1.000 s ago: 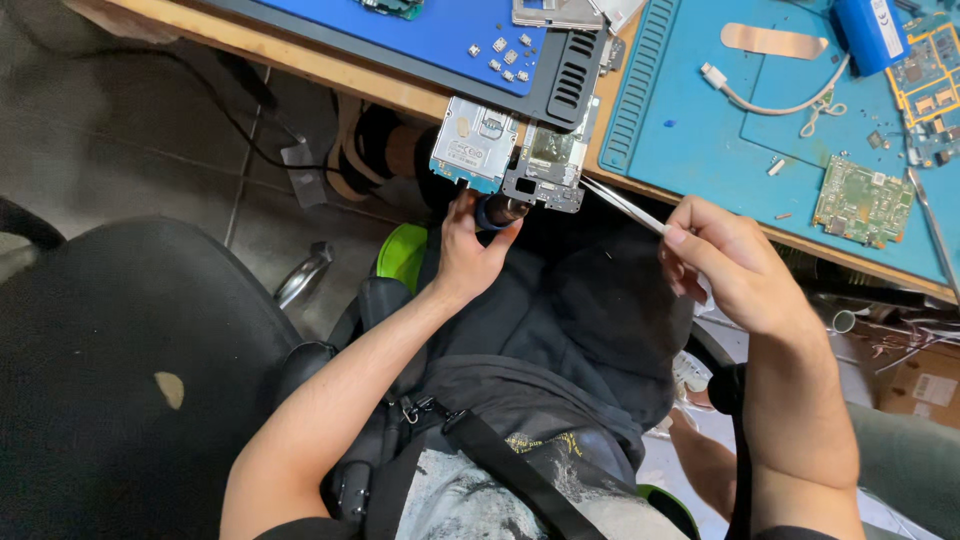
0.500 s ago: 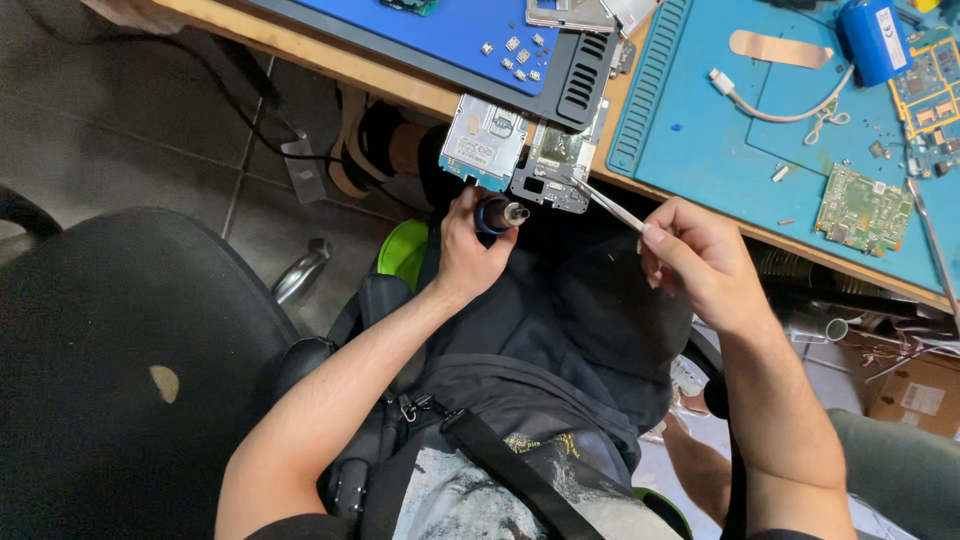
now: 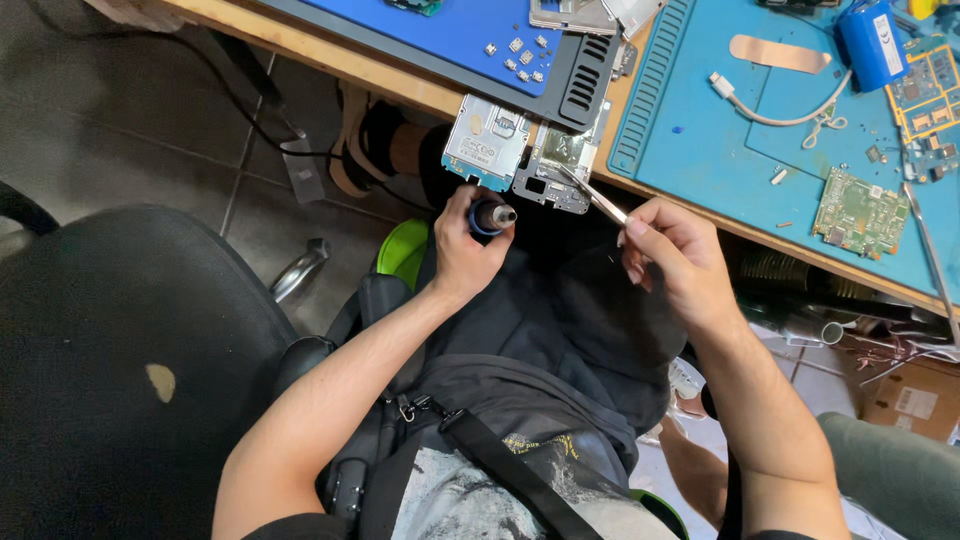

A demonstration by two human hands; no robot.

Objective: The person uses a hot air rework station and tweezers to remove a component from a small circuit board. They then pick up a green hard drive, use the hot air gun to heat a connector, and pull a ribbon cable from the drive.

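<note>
My left hand (image 3: 463,246) grips a dark tool with a blue ring and a metal nozzle (image 3: 490,215), its tip pointing right just below two boards. My right hand (image 3: 672,258) pinches metal tweezers (image 3: 590,195) whose tips reach up-left onto a silver metal frame piece (image 3: 555,168). Beside that piece, to its left, a circuit board with a blue edge and metal shields (image 3: 487,143) hangs over the bench's front edge. Both hands hover above my lap, below the bench edge.
A blue work mat (image 3: 700,110) covers the bench, with a green circuit board (image 3: 858,212), a white cable (image 3: 770,110), a blue battery (image 3: 872,42) and small loose parts. A dark blue tray (image 3: 450,30) lies left. A black chair (image 3: 110,370) stands at my left.
My right hand has drawn leftward toward the boards, bringing the tweezers' tips onto the silver frame piece. My left hand and its tool have stayed nearly still.
</note>
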